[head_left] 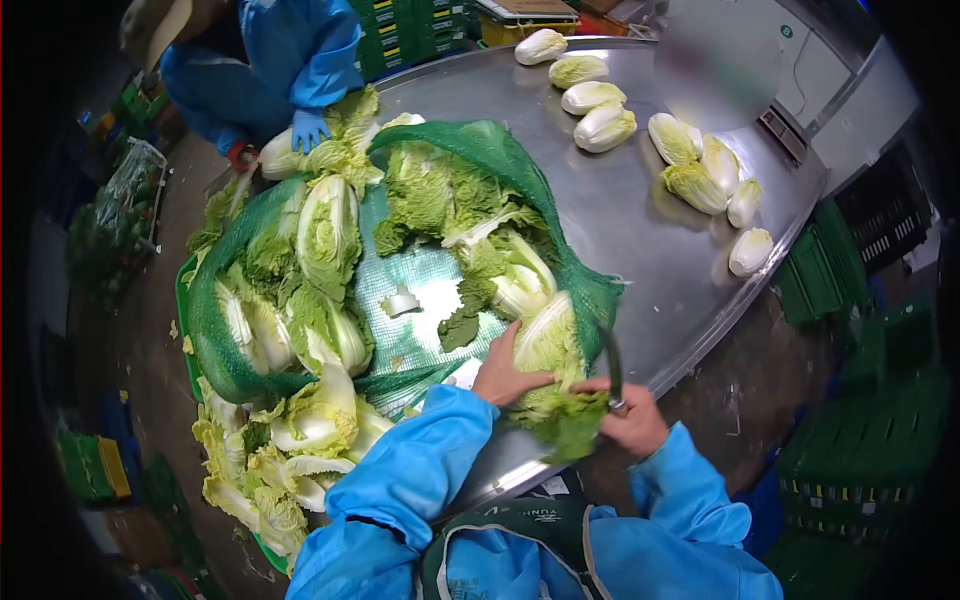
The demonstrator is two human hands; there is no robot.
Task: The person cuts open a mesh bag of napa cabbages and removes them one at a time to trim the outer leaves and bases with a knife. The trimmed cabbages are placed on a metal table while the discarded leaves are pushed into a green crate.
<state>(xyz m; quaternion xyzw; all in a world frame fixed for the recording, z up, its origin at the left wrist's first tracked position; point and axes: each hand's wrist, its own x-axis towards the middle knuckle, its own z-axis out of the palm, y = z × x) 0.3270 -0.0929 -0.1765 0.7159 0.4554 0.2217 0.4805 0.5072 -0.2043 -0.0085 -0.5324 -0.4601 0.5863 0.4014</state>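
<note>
My left hand [507,372] rests on a napa cabbage [550,335] at the lower right of the open green net [225,340], its thumb stretched toward the leaves. In my right hand [636,420] is a knife [612,362], its blade pointing up and away from me. The fingers of that hand also touch the loose outer leaves [570,425] hanging at the metal table's near edge. More untrimmed cabbages [328,232] lie inside the net around a cut white piece [400,302].
Trimmed cabbages [605,127] lie on the far right of the metal table [600,230]. Discarded leaves [290,450] pile at the lower left. Across the table, a co-worker's gloved hand [309,130] touches a cabbage. Green crates [860,440] stand at the right.
</note>
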